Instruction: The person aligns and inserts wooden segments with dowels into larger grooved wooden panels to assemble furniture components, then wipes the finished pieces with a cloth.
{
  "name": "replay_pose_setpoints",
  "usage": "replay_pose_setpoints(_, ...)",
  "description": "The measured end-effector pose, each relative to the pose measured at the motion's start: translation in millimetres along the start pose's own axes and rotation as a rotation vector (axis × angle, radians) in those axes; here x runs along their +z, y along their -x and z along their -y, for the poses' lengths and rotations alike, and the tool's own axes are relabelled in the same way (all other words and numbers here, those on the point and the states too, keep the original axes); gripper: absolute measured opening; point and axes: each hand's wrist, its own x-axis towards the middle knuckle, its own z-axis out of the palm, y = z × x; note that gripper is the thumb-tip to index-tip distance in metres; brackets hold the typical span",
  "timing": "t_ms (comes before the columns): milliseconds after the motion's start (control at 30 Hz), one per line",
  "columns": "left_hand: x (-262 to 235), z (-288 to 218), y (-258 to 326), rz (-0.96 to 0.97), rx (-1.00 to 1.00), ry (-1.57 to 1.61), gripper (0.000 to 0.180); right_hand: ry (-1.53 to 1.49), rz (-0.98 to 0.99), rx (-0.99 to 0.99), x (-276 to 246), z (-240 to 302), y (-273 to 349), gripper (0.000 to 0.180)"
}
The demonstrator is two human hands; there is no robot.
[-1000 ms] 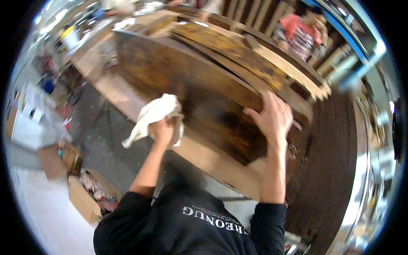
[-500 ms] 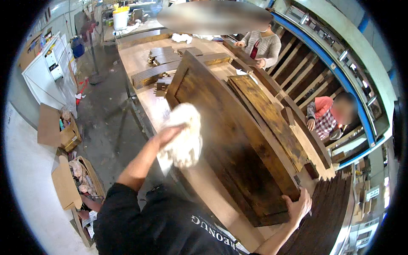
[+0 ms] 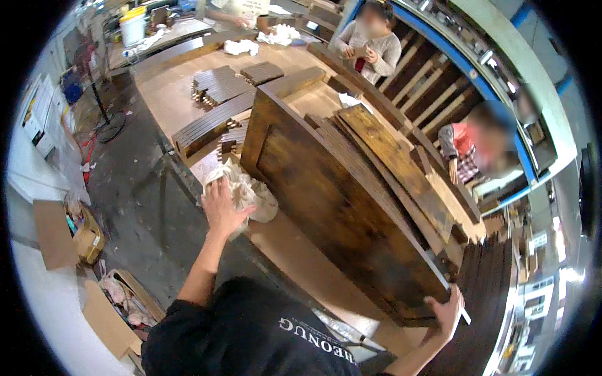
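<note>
A large dark brown wooden panel with a framed recess stands tilted on its long edge across the workbench. My right hand grips its near right corner, thumb on the front face. A thin pale strip shows beside that hand; I cannot tell what it is. My left hand presses its fingers over a bunched white cloth at the bench's left edge, beside the panel's lower far corner. Behind the panel lean more brown panels.
Stacked brown wooden strips and a long curved rail lie on the workbench. Two people stand along the far right side; another person's arm shows at the back. A dark slat stack stands right; cardboard boxes sit at left.
My left hand has brought the cloth away from the panel's face, down to the bench's left edge. The right hand keeps its hold on the panel corner. The view has shifted.
</note>
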Motion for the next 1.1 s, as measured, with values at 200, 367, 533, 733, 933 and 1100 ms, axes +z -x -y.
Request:
replay_pose_setpoints(200, 77, 53, -42, 0.094, 0.174, 0.0, 0.075, -0.078, 0.373, -0.135, -22, 148, -32, 0.039)
replay_pose_setpoints(367, 18, 157, -77, -0.195, -0.215, 0.584, 0.037, -0.311, 0.458, -0.201, -29, 149, 30, 0.046)
replay_pose_setpoints(533, -92, 181, -110, -0.254, -0.254, 1.062, 0.034, -0.403, 0.675, -0.186, -18, 171, 108, 0.058)
replay_pose_setpoints(733, -106, 82, -166, 0.104, 0.086, 0.372, 0.05, -0.252, 0.563, -0.088, 72, 167, 193, 0.061)
replay_pose_setpoints(933, 81, 66, -99, 0.181, 0.465, -0.022, 0.056, -0.216, 0.354, -0.069, 143, 158, 239, 0.057)
replay_pose_setpoints(1100, 72, 107, -98, 0.228, 0.42, 0.07, 0.05, -0.257, 0.216, 0.37, 121, 173, 279, 0.071)
